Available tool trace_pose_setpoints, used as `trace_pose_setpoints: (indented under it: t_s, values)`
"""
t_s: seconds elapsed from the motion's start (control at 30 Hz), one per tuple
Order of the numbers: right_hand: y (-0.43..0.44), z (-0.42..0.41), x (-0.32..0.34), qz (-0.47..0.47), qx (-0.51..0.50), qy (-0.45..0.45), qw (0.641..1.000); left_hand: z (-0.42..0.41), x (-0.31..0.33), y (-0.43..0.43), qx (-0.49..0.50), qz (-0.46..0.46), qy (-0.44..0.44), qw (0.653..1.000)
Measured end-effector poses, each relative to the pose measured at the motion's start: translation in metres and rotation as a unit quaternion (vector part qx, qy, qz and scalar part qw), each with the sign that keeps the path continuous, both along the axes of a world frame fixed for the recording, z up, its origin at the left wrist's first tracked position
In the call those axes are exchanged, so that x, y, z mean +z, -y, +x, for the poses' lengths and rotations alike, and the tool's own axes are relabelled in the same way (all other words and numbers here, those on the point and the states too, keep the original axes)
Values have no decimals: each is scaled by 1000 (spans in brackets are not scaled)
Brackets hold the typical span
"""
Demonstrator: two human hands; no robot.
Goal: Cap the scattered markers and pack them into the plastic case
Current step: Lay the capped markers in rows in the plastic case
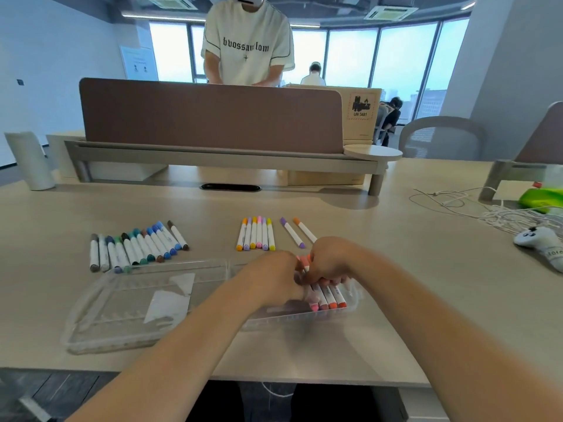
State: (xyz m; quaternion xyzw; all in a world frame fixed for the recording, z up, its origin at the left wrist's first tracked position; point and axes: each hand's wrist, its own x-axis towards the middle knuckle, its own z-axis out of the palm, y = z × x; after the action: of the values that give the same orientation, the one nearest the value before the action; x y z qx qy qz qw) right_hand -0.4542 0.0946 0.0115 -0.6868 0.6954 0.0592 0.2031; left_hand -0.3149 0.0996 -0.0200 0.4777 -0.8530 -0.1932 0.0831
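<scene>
Beige table (411,284), clear case (289,319) with red markers (330,298) inside, right hand (332,260) fingers pinching pink marker (305,263), left hand (274,277) fingers curled beside it, hold unclear

Pink-tipped white marker (305,263) between the fingers (333,280); pink-to-orange packed markers (329,296) just below; yellow-lilac-pink row (256,234) beyond; blue-teal-grey row (137,248) far left.

One wide-angle camera, worn on the person's head, looks forward and down over the desk (396,284), whose near edge crosses the bottom of the frame close beneath the lens. It faces the brown divider (210,117) and, well beyond, the windows (402,56) of the far wall.
</scene>
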Motion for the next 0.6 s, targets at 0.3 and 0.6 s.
trace_pose_setpoints:
  t_s: [0.3, 0.6]
  values:
    - [46, 20, -5, -113, -43, 55, 991, 47, 28, 45, 112, -35, -158, 980]
    - [125, 72, -13, -157, -66, 19, 985, 76, 33, 96, 152, -25, -157, 975]
